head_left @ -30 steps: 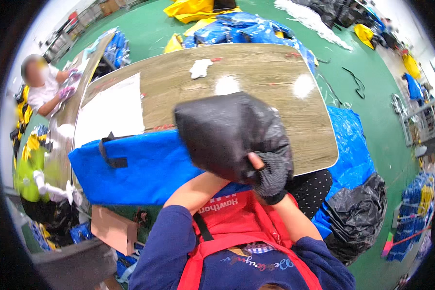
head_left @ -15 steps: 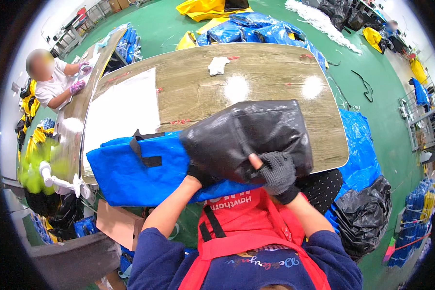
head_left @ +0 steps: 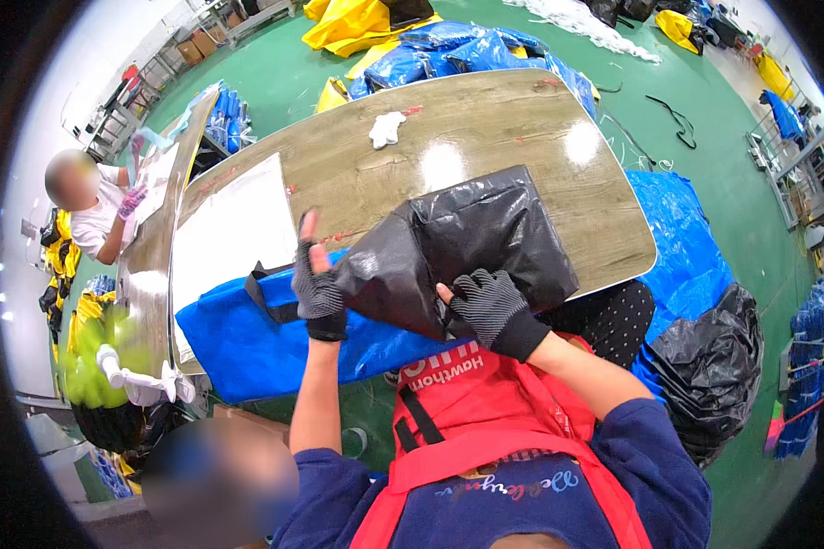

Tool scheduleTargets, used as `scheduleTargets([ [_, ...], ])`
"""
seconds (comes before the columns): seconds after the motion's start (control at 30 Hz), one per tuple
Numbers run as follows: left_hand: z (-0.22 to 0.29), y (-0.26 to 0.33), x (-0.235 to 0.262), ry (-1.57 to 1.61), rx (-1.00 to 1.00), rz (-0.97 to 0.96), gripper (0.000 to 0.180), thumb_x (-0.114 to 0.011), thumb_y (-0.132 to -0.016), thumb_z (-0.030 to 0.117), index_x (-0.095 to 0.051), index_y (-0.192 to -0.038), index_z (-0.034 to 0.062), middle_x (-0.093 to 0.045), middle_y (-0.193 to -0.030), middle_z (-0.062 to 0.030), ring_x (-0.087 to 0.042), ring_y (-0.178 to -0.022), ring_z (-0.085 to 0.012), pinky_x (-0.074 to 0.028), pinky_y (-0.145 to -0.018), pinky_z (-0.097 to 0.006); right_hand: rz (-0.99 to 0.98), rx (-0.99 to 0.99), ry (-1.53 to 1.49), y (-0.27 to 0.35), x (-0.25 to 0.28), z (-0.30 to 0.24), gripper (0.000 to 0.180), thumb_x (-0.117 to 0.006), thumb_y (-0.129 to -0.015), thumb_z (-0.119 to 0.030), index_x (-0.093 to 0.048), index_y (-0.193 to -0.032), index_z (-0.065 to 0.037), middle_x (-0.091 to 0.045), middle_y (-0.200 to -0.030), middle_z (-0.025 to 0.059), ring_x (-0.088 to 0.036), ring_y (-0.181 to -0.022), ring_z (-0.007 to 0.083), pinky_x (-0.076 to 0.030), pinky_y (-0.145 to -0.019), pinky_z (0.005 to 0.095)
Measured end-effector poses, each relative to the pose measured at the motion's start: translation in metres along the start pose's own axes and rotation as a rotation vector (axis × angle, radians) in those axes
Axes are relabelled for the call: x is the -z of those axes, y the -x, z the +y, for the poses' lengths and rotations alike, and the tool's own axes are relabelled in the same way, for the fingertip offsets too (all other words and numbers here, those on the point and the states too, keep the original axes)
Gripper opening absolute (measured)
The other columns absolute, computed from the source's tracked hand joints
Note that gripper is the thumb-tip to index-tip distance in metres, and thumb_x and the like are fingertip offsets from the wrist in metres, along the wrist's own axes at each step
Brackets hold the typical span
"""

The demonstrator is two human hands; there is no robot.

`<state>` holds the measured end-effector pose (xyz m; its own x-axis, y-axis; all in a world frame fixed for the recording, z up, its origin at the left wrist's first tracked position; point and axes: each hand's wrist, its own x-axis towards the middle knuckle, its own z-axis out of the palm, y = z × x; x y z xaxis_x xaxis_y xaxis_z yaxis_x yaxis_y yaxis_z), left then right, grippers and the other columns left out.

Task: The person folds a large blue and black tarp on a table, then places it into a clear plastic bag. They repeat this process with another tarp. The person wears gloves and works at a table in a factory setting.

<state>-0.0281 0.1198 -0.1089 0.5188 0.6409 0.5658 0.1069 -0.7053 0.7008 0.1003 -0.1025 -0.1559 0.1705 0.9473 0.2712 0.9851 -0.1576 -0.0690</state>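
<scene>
Green workshop floor [head_left: 705,174], with a wooden table [head_left: 485,137] at centre.

Black bag [head_left: 467,247]: glossy plastic, crumpled and bulging, lying on the near part of the table, its lower left corner overlapping a blue bag.

Right hand [head_left: 490,306]: dark knit glove, palm down on the black bag's near edge, fingers curled over the plastic and gripping it.

Left hand [head_left: 316,284]: fingerless dark glove, at the black bag's left corner; fingers released and stretched upward, the palm side against the plastic; whether it pinches anything cannot be told.

Blue bag [head_left: 256,334]: flat woven sack with a black strap [head_left: 270,293], draped over the near table edge, under the black bag.

White sheet [head_left: 229,233]: flat on the left part of the table, just beyond the blue bag.

White cloth [head_left: 386,128]: small, crumpled, on the far part of the table, well apart from both hands.

Red apron [head_left: 485,412]: worn by the person over a navy top.

Black sack [head_left: 710,361]: full, on the floor to the right of the table.

Second person [head_left: 96,206]: at a neighbouring table on the left, in purple gloves.
</scene>
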Motion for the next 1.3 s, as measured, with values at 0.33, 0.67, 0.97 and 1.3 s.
scheduleTargets([
  [0.33, -0.017, 0.023, -0.04, -0.643, -0.339, -0.689, 0.065, -0.049, -0.085, 0.047, -0.039, -0.138, 0.0106, -0.034, -0.145, -0.0165, -0.025, -0.136, -0.0384, -0.003, -0.11, -0.06, -0.417, 0.145, -0.124, -0.032, 0.049, -0.001, 0.069, -0.065, -0.066, -0.06, -0.058, -0.114, -0.011, -0.056, -0.097, 0.0072, -0.052, -0.093, 0.029, -0.041, -0.075, 0.0444],
  [0.67, -0.046, 0.033, -0.055, -0.511, -0.179, -0.689, 0.077, -0.049, -0.084, 0.051, -0.033, -0.138, -0.0009, -0.036, -0.141, -0.0242, -0.029, -0.134, -0.0402, -0.015, -0.112, -0.05, -0.203, -0.265, -0.129, -0.046, 0.011, 0.053, 0.071, -0.052, -0.08, -0.061, -0.055, -0.126, -0.007, -0.052, -0.128, 0.021, -0.042, -0.124, 0.0385, -0.018, -0.106, 0.0572],
  [0.97, -0.061, 0.064, 0.046, -0.686, 0.027, 0.091, 0.061, -0.058, -0.087, 0.034, -0.041, -0.135, 0.0013, -0.038, -0.14, -0.0231, -0.036, -0.129, -0.0416, -0.025, -0.108, -0.051, 0.036, -0.024, -0.255, -0.075, -0.03, -0.024, 0.052, -0.053, -0.085, -0.039, -0.052, -0.127, -0.009, -0.048, -0.129, 0.0207, -0.036, -0.129, 0.0364, -0.014, -0.109, 0.0566],
  [1.3, -0.098, 0.154, 0.279, 0.285, 1.074, 0.036, 0.079, -0.069, -0.075, 0.037, -0.037, -0.137, 0.0009, -0.049, -0.13, -0.0148, -0.05, -0.114, -0.0286, -0.042, -0.097, -0.042, 0.039, -0.092, -0.16, -0.079, -0.06, -0.068, 0.05, -0.051, -0.084, -0.042, -0.051, -0.128, -0.018, -0.048, -0.129, 0.021, -0.03, -0.128, 0.0452, -0.006, -0.105, 0.0674],
])
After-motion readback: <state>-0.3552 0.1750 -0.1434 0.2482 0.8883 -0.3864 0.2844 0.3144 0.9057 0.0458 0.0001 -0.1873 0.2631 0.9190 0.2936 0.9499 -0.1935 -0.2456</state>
